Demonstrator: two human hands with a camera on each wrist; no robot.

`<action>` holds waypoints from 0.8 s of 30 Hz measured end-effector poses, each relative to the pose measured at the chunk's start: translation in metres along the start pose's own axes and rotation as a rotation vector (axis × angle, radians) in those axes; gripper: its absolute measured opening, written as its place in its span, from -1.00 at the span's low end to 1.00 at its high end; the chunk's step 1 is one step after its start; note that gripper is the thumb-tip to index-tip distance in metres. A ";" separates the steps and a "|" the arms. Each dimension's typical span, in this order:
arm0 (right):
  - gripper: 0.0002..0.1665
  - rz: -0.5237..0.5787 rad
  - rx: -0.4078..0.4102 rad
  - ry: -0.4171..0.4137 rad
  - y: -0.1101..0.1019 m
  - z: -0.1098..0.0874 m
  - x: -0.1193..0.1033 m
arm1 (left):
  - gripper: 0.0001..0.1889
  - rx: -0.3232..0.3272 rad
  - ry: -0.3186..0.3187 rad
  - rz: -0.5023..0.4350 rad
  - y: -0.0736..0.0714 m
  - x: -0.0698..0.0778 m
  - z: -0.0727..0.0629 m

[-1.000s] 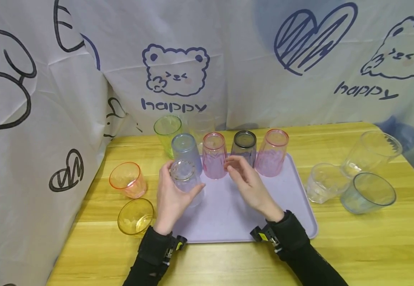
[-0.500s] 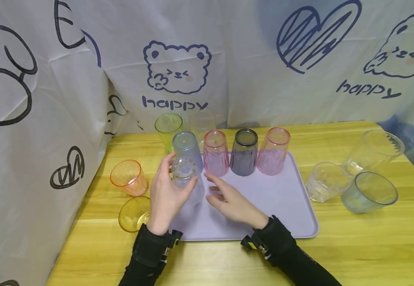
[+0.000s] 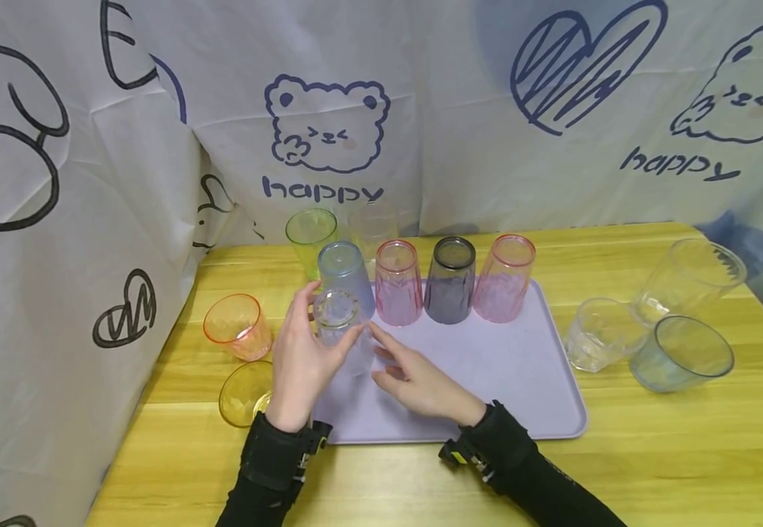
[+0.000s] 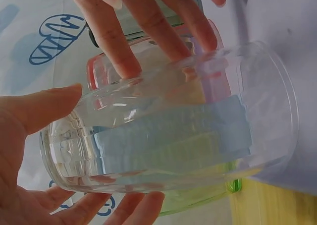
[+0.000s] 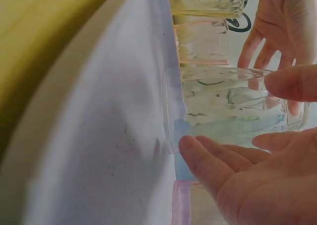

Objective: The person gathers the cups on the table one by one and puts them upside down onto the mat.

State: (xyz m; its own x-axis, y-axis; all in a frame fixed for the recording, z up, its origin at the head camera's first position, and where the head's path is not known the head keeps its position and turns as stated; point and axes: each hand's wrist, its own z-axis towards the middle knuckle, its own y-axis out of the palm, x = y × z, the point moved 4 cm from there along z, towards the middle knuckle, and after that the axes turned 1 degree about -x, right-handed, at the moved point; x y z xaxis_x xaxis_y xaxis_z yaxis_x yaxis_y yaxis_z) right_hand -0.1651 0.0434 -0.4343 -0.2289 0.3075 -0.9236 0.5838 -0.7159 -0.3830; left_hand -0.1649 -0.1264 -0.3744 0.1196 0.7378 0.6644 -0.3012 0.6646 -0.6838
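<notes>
A clear drinking glass (image 3: 337,311) stands upside down at the left of the lilac tray (image 3: 487,395). My left hand (image 3: 301,366) holds it around its upper part, thumb on one side and fingers on the other. From the right, my right hand (image 3: 424,382) reaches to the same glass; in the left wrist view its extended fingertips (image 4: 130,69) are right at the glass wall. Just behind is an upturned blue glass (image 3: 347,274). Further right in that row are an upturned pink glass (image 3: 397,289), a dark grey glass (image 3: 450,289) and another pink glass (image 3: 505,285).
Left of the tray stand an orange glass (image 3: 239,333) and a yellow glass (image 3: 244,395). A green glass (image 3: 310,238) and a faint clear one are behind. On the right are a short clear glass (image 3: 595,340), a tall clear glass (image 3: 685,282) and a blue-grey glass (image 3: 678,359).
My right hand has come left from the front of the dark grey glass to the clear glass. My left hand stays around the clear glass, its wrist shifted slightly left.
</notes>
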 end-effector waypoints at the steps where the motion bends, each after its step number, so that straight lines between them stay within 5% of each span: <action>1: -0.10 0.003 -0.001 0.000 0.000 0.000 0.000 | -0.13 -0.007 -0.005 0.003 0.000 0.000 0.000; 11: -0.17 0.010 0.028 0.013 -0.003 0.000 0.002 | -0.08 0.008 0.016 0.010 0.000 -0.002 0.000; 24: -0.34 0.050 0.234 -0.096 -0.021 -0.002 -0.004 | -0.21 0.134 0.143 -0.087 -0.005 0.004 0.000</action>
State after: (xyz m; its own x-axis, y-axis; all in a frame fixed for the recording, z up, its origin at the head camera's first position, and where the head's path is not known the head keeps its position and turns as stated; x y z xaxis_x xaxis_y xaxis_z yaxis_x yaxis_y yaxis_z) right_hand -0.1753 0.0585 -0.4225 -0.2837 0.2145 -0.9346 0.4031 -0.8577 -0.3192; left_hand -0.1630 -0.1268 -0.3678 0.2811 0.6938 0.6630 -0.4055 0.7120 -0.5732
